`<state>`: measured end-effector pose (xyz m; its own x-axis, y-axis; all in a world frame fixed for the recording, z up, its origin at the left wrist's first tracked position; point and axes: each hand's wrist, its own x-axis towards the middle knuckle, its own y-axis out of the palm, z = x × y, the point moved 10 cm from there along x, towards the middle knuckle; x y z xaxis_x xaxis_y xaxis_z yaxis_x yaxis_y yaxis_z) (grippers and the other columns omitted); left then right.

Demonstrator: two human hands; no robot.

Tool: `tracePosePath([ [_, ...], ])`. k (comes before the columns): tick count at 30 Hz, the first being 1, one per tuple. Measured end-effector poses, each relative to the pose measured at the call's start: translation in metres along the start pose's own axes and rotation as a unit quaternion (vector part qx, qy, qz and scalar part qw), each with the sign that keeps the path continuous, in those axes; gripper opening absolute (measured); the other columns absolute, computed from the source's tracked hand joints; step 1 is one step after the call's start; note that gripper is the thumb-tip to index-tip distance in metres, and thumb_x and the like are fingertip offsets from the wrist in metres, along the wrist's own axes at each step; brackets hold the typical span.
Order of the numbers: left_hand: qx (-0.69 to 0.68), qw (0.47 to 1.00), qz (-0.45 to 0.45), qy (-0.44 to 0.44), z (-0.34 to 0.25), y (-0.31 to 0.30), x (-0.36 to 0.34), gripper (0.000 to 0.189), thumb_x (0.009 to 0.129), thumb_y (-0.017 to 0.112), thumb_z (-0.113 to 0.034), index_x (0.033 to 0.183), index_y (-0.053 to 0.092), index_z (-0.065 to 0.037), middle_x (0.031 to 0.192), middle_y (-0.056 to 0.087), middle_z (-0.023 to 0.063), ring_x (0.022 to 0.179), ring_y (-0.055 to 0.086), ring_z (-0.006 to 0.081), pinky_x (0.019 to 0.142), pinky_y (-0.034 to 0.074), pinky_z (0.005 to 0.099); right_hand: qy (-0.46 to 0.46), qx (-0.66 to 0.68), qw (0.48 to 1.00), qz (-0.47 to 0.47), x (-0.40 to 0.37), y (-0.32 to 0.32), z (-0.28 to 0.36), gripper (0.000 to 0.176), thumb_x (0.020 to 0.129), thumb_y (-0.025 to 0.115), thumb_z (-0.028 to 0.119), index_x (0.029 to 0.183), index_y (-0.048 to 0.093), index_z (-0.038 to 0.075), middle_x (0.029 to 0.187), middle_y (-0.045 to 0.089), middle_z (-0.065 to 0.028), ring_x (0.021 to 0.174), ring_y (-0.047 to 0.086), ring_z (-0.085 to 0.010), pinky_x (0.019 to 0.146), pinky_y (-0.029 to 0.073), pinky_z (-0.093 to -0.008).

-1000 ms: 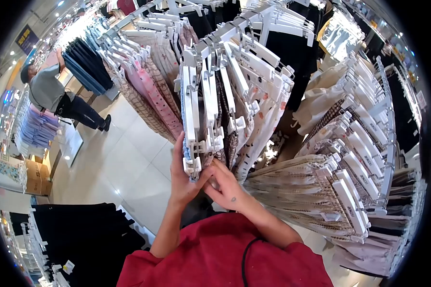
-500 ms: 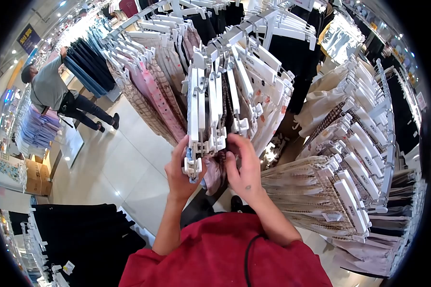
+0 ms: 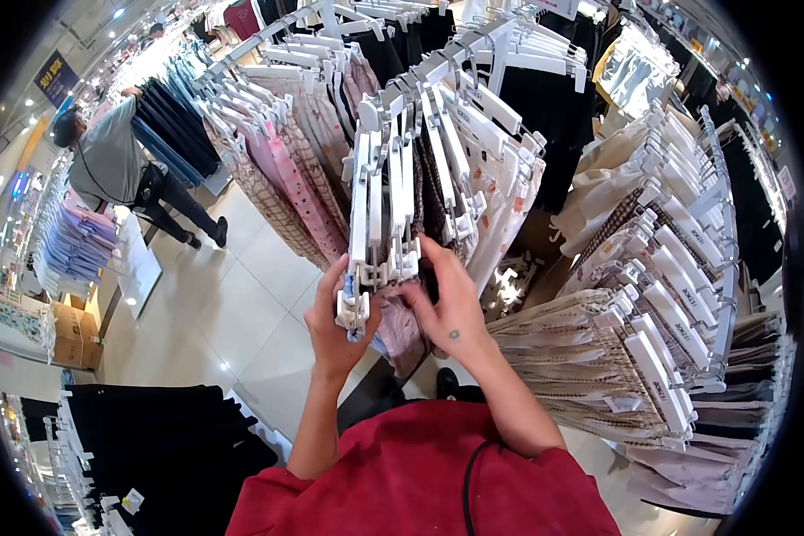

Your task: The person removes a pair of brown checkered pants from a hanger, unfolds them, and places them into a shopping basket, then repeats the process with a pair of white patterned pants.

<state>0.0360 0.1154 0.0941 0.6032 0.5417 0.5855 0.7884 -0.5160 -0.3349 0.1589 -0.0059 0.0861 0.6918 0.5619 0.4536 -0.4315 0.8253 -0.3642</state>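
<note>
I am holding my left hand [image 3: 338, 326] upright at the near left of the central bunch of white hangers [image 3: 381, 201], its fingers pointing away and its thumb bending in on the right. It is closing around the clip ends, with the hangers sitting between thumb and fingers. I am angling my right hand [image 3: 454, 308] in from the near right, its fingers reaching up beside the clips. Its thumb and forefinger are standing spread apart, the thumb pointing left at the pale pink garment [image 3: 404, 338], which is hanging just below the clips, between my two hands.

The white hangers are hanging from one central rail [image 3: 442, 62]; they are overlapping too much for me to count. To their left, one pink dotted garment [image 3: 299, 183] is hanging among beige checked ones. To the right, one curved rail [image 3: 724, 232] is carrying more white hangers and a row of pale garments [image 3: 567, 366], too crowded to count. One person [image 3: 107, 161] is standing at the far left, one arm reaching to dark trousers [image 3: 174, 125]. Black garments [image 3: 161, 447] are hanging at the near left.
</note>
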Motion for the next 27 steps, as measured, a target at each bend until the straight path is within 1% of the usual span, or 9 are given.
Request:
tracePosePath([
  [2,-0.004,1.000,-0.011,-0.002,0.005,-0.005,-0.002,0.055,0.074,0.068,-0.002,0.123,0.046,0.001,0.084,0.067,0.0119,0.074,0.064,0.0141,0.066,0.050,0.0263,-0.007,0.003,0.999,-0.048,0.003,-0.014,-0.019,0.035,0.080,0.056,-0.002,0.115,0.052,-0.001,0.089,0.061,-0.0176,0.084,0.061,-0.0330,0.075,0.049,-0.0374],
  [9,-0.036,0.999,-0.002,-0.033,0.009,0.001,-0.005,0.052,0.075,0.068,-0.001,0.122,0.046,0.004,0.088,0.066,0.0110,0.079,0.063,0.0136,0.070,0.049,0.0266,-0.046,-0.026,0.999,-0.012,0.002,-0.011,0.008,0.060,0.072,0.065,0.011,0.124,0.040,-0.002,0.118,0.048,-0.0242,0.107,0.049,-0.0396,0.094,0.040,-0.0410],
  [13,-0.022,0.999,0.006,-0.027,0.004,0.000,-0.004,0.050,0.075,0.067,0.001,0.120,0.046,0.007,0.093,0.065,0.0112,0.082,0.062,0.0130,0.074,0.049,0.0266,0.011,-0.010,0.995,-0.102,-0.001,-0.022,-0.028,0.039,0.085,0.052,0.001,0.123,0.045,0.000,0.100,0.059,-0.0197,0.089,0.060,-0.0275,0.079,0.046,-0.0325],
  [14,-0.021,0.999,0.005,-0.028,0.002,-0.002,-0.001,0.050,0.075,0.067,0.001,0.120,0.046,0.007,0.093,0.065,0.0114,0.082,0.062,0.0131,0.073,0.049,0.0266,-0.035,-0.022,0.988,-0.147,0.001,-0.038,-0.021,0.037,0.085,0.052,0.001,0.121,0.048,0.001,0.092,0.060,-0.0141,0.079,0.058,-0.0208,0.072,0.046,-0.0298],
  [18,-0.033,0.999,0.004,-0.038,0.001,-0.008,-0.001,0.048,0.075,0.068,0.001,0.119,0.048,0.006,0.092,0.065,0.0114,0.081,0.062,0.0135,0.072,0.050,0.0262,0.072,0.008,0.989,-0.128,0.009,-0.073,-0.040,0.039,0.083,0.050,0.000,0.122,0.050,0.002,0.079,0.054,-0.0023,0.067,0.044,-0.0087,0.061,0.039,-0.0221],
  [19,-0.037,0.999,0.000,-0.037,0.000,-0.009,0.000,0.048,0.075,0.068,0.000,0.118,0.048,0.005,0.091,0.065,0.0109,0.081,0.062,0.0132,0.071,0.050,0.0260,0.055,-0.011,0.991,-0.124,0.015,-0.077,-0.037,0.039,0.082,0.047,-0.002,0.121,0.048,-0.001,0.087,0.060,-0.0163,0.066,0.055,-0.0206,0.065,0.045,-0.0279],
  [20,-0.040,0.999,-0.005,-0.036,-0.001,-0.009,0.000,0.048,0.074,0.069,0.000,0.118,0.048,0.005,0.091,0.065,0.0104,0.080,0.062,0.0129,0.071,0.050,0.0259,0.127,-0.001,0.987,-0.094,0.016,-0.078,-0.044,0.039,0.083,0.050,0.002,0.122,0.047,-0.001,0.094,0.060,-0.0189,0.077,0.058,-0.0246,0.073,0.046,-0.0299],
  [26,-0.019,0.999,0.007,-0.033,-0.005,-0.005,-0.001,0.051,0.073,0.070,-0.002,0.119,0.048,0.004,0.087,0.067,0.0083,0.077,0.062,0.0102,0.070,0.049,0.0246,0.003,-0.077,0.993,-0.085,0.030,-0.074,-0.019,0.044,0.085,0.061,0.014,0.122,0.045,-0.003,0.114,0.056,-0.0217,0.101,0.056,-0.0346,0.089,0.042,-0.0364],
  [27,-0.031,0.999,0.024,-0.036,0.000,-0.003,-0.003,0.063,0.069,0.071,0.000,0.127,0.046,-0.001,0.096,0.067,0.0180,0.082,0.066,0.0186,0.072,0.051,0.0287,0.005,-0.070,0.994,-0.088,0.031,-0.074,-0.018,0.042,0.085,0.062,0.016,0.120,0.047,-0.003,0.105,0.058,-0.0203,0.093,0.058,-0.0321,0.083,0.044,-0.0356],
])
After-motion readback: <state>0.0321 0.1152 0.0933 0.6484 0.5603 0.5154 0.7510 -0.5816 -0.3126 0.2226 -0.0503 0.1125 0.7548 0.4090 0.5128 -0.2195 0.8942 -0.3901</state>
